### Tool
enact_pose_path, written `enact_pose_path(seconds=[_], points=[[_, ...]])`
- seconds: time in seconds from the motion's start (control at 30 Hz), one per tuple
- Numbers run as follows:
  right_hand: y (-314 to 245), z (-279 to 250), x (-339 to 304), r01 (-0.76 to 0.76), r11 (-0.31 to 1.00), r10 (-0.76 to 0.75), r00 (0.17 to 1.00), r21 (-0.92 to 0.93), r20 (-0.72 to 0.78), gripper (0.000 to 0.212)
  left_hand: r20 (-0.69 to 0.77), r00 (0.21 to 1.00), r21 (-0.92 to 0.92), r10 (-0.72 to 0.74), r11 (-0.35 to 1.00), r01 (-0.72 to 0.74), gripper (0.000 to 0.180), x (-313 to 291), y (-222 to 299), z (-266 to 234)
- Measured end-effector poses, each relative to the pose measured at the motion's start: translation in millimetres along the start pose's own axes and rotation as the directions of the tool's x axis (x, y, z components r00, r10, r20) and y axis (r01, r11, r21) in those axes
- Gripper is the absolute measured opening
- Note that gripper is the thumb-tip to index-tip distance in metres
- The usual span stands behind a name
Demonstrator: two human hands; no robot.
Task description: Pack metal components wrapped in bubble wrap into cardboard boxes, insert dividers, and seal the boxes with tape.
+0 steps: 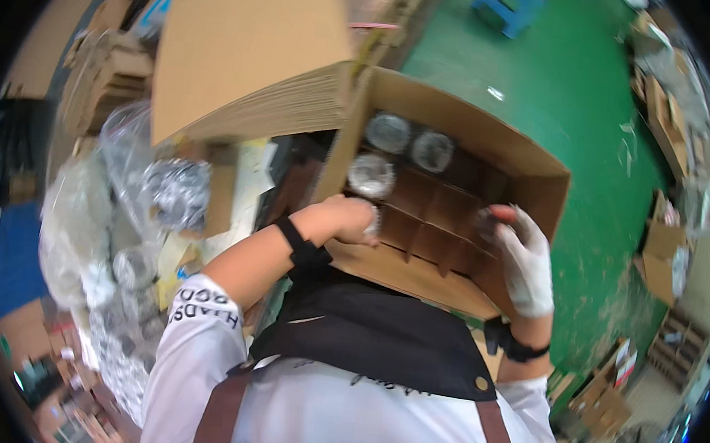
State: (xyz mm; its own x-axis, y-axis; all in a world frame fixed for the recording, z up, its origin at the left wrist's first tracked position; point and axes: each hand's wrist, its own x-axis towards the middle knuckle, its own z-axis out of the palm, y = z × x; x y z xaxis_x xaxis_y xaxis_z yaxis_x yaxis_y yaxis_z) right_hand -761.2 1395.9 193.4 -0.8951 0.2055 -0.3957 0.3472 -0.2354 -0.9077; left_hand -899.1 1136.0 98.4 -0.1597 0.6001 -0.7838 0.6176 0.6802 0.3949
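Note:
An open cardboard box with cardboard dividers stands before me. Round items in clear, shiny wrap fill several of its cells: one at the far left, one beside it and one nearer. My bare left hand is closed around another clear-wrapped round item at the near left cell, mostly hidden by the fingers. On the box's right side, my right hand, in a white glove with bare fingertips, grips a clear round item, blurred and partly covered.
Left of the box is a stack of flat cardboard. Bags of clear-wrapped items lie at the left. A blue stool stands on the green floor; cartons line the right side.

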Motion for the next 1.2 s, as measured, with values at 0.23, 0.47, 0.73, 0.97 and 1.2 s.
enact_pose_path(seconds=[0.23, 0.47, 0.73, 0.97, 1.2], points=[[-36, -49, -61, -0.072, 0.857, 0.0, 0.99, -0.51, -0.14, 0.033, -0.693, 0.271, -0.716, -0.668, 0.682, -0.149, 0.026, -248, -28, 116], [-61, 94, -31, 0.149, 0.834, -0.031, 0.974, -0.531, 0.224, 0.036, -0.255, -0.571, -0.822, -0.78, -0.136, 0.553, 0.059, -439, -72, 391], [11, 402, -102, 0.27, 0.763, 0.009, 0.904, -0.588, 0.427, 0.026, -0.629, -0.061, -0.571, -0.775, 0.408, 0.712, 0.054, -505, -108, 494], [216, 715, -139, 0.994, -0.04, 0.076, -0.098, 0.101, 0.992, 0.018, -0.638, 0.354, -0.296, -0.684, 0.642, 0.707, 0.029, -544, -110, 486], [287, 790, -150, 0.868, -0.482, 0.21, -0.015, 0.117, 0.978, 0.018, -0.489, -0.159, -0.857, -0.858, 0.44, 0.268, 0.044, -552, 19, 491]])
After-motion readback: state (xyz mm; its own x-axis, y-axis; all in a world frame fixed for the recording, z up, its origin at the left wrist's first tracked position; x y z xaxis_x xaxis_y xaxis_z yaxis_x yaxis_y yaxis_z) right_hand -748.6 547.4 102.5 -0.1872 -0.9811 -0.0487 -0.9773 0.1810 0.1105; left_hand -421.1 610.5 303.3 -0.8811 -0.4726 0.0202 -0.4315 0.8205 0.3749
